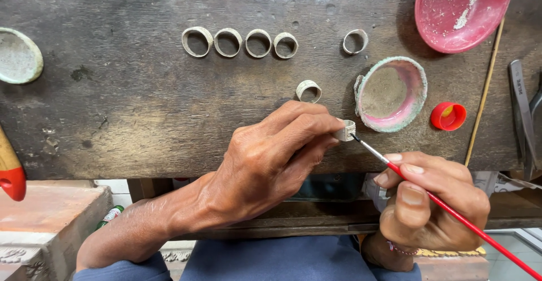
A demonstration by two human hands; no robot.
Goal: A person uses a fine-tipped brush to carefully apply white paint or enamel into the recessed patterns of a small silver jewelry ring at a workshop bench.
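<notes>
Dark, scarred wood forms the workbench (141, 117) over which a person's two bare hands meet, seen from above. The left hand (271, 162) is closed around a small pale ring (346, 129), pinching it between thumb and fingertips just above the bench's front edge. The right hand (429, 207) grips a thin red-handled paintbrush (451, 210) much as one holds a pen, and the brush's dark tip touches the side of the held ring. Another pale ring (309, 91) lies on the wood just above the left hand's fingers. Farther back, four similar rings (240, 42) sit in a neat row, with a fifth ring (355, 41) set apart to their right. Just beside the held ring, to its right, stands a shallow pink bowl (415, 103) crusted with greenish residue, and a small red bottle cap (449, 116) rests near it. A larger red dish (480, 24) dusted with white powder sits at the bench's far right corner, a thin wooden stick (484, 92) slanting below it. Dark metal pliers (522, 117) lie at the right edge, and a pale round dish (18, 56) at the left.
</notes>
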